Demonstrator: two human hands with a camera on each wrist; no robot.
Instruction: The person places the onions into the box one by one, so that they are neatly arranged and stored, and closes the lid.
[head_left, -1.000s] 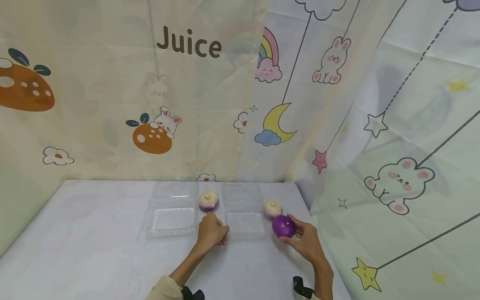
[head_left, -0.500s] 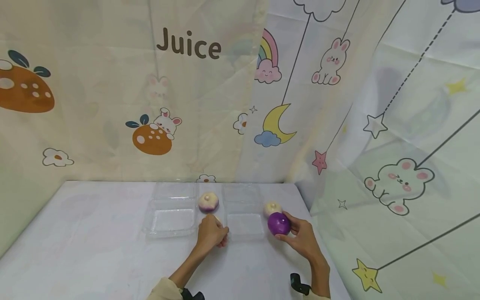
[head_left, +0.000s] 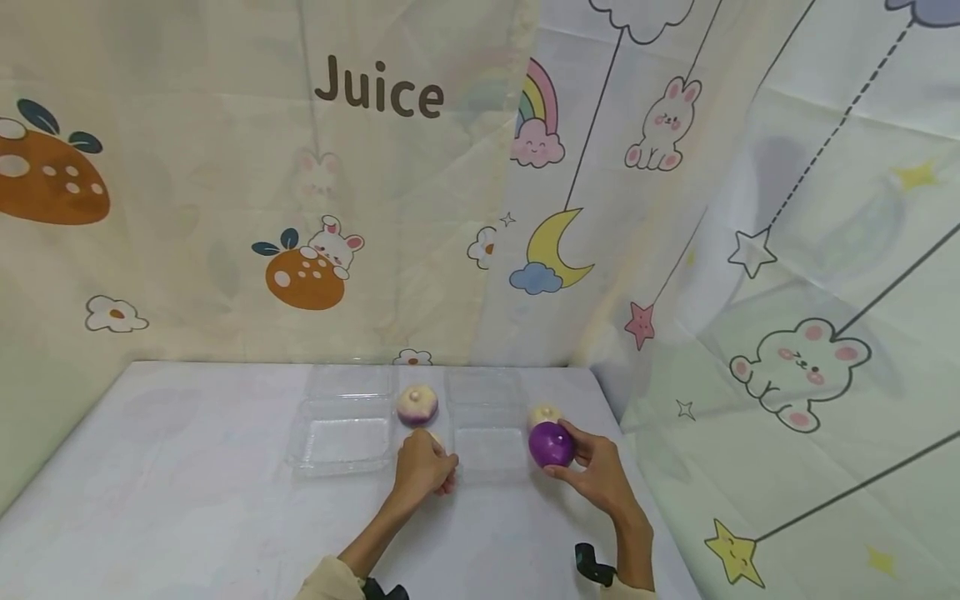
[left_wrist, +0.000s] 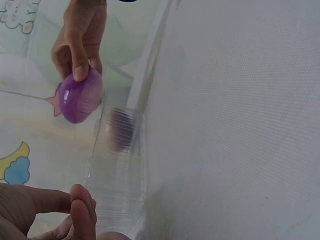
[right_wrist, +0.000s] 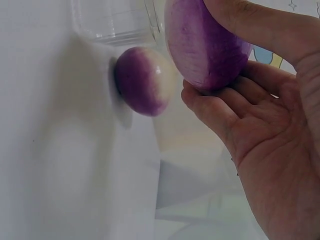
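Observation:
My right hand (head_left: 596, 471) holds a purple-and-white turnip (head_left: 551, 444) between thumb and fingers, its purple side up. In the right wrist view this turnip (right_wrist: 202, 47) is raised off the table. Another turnip (head_left: 545, 413), cream side up, stands on the table just behind it. My left hand (head_left: 423, 462) has its fingers loosely bent, in front of a turnip (head_left: 432, 434) that it mostly hides. Only a sliver of that turnip (left_wrist: 114, 236) shows in the left wrist view, past the fingers. Behind it sits one more turnip (head_left: 417, 403).
Two clear plastic clamshell boxes lie with lids raised: the left box (head_left: 348, 442) and the right box (head_left: 491, 450), with turnips between them. A white cloth covers the table (head_left: 187, 492). Printed curtains (head_left: 420, 183) hang behind and to the right.
My right hand has moved a little to the left with the turnip, which now overlaps more of the turnip behind it. The left hand has stayed in place.

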